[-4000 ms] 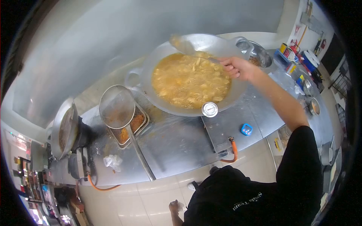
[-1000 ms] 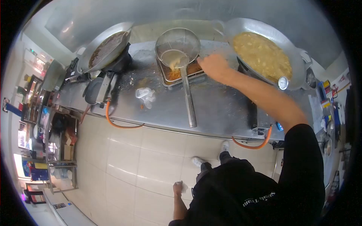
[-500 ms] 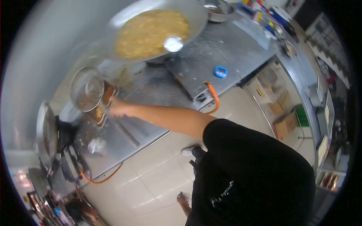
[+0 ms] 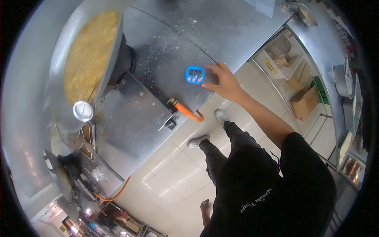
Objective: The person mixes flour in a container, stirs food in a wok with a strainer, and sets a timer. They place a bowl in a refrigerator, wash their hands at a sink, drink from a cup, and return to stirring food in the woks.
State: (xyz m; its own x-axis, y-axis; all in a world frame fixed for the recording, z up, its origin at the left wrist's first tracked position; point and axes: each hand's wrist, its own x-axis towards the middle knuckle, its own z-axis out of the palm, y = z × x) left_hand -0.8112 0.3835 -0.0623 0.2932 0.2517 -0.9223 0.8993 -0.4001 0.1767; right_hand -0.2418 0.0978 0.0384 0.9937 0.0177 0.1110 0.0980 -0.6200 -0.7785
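Blue timer [image 4: 195,75] near the counter's edge [image 4: 155,146]

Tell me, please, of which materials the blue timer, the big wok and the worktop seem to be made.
Timer: probably smooth moulded plastic, judging by its even blue case and rounded corners.
Wok: bare metal, perhaps aluminium; its wall is dull silver-grey.
Worktop: smooth metal, likely stainless steel, given the grey sheen and visible seam.

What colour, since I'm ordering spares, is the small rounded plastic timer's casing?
The timer casing is blue, clearest in head view.
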